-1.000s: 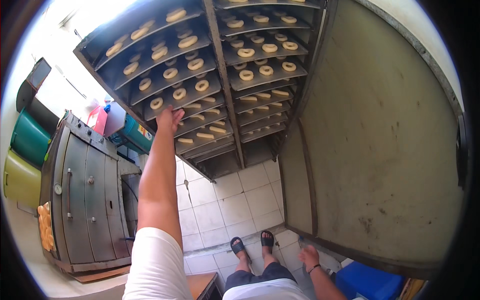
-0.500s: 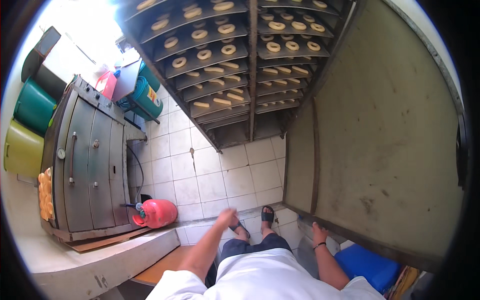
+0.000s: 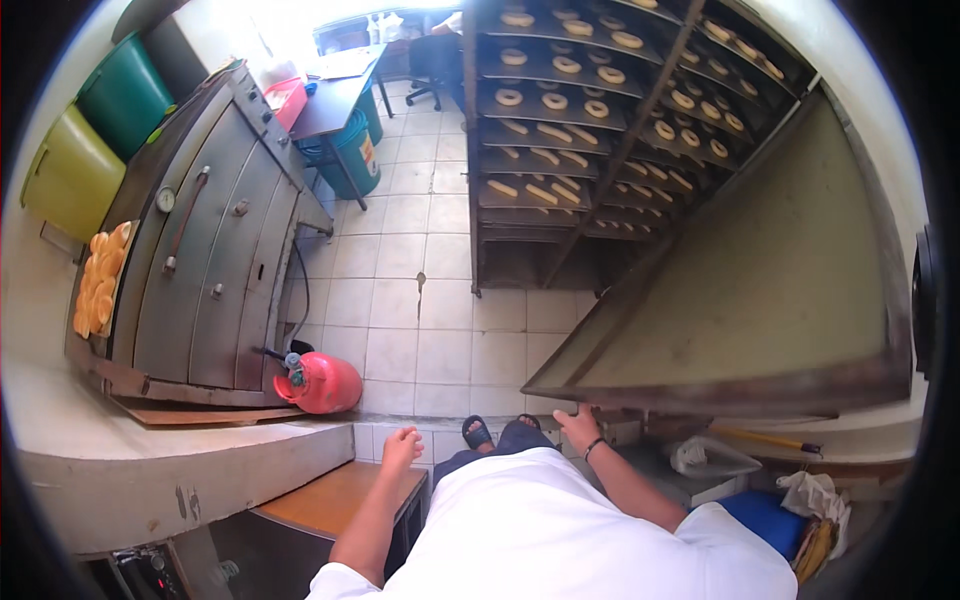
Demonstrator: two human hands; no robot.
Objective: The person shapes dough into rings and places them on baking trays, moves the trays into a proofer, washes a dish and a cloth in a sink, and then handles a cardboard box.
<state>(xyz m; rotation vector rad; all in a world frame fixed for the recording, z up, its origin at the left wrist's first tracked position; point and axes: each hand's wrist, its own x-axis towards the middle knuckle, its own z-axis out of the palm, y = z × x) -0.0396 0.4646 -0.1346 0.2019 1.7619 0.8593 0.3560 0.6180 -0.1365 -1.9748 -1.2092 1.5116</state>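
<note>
My right hand (image 3: 578,427) is at the lower edge of a large grey-green door (image 3: 760,300) with a dark metal frame; its fingertips curl round that edge, partly hidden. My left hand (image 3: 402,447) hangs over a brown wooden table top (image 3: 345,500), holding nothing, fingers loosely bent and a little apart. Behind the door stands a tall metal rack cabinet (image 3: 474,230). Its trays carry pale dough rings (image 3: 553,101) on the upper levels and dough sticks (image 3: 540,193) below them. The door covers part of the rack's right side.
At left is a steel oven (image 3: 190,290), with golden buns (image 3: 103,280) beside it and a green bucket (image 3: 125,95) behind. A red gas cylinder (image 3: 330,383) stands on the tiled floor (image 3: 440,345) near a raised ledge. A blue container (image 3: 762,530) and plastic bags are at lower right.
My view has turned left, bringing the rack further right in the picture. The door sits at a different angle, my right hand still at its edge. My left hand has shifted left.
</note>
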